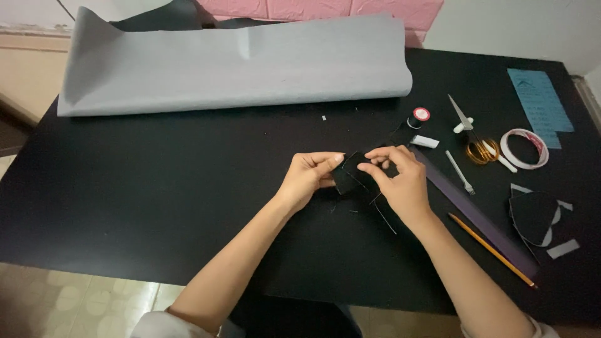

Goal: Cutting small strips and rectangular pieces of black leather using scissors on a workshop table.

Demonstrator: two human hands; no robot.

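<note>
From your head view, a black table (125,188) stands over pale tiled floor, pink wall panels behind. A blue printed sheet (539,106) lies far right. Your left hand (308,178) and right hand (400,178) pinch a small black fabric piece (352,174) mid-table.

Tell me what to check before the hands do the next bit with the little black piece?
1. Left hand pinches the black fabric piece: ok.
2. Right hand grips it too: ok.
3. Needle in the right fingers: cannot tell.
4. Thread spool within reach: ok.
5. Scissors lie clear of both hands: ok.
6. Pencil close to the right forearm, could get knocked: not ok.
</note>
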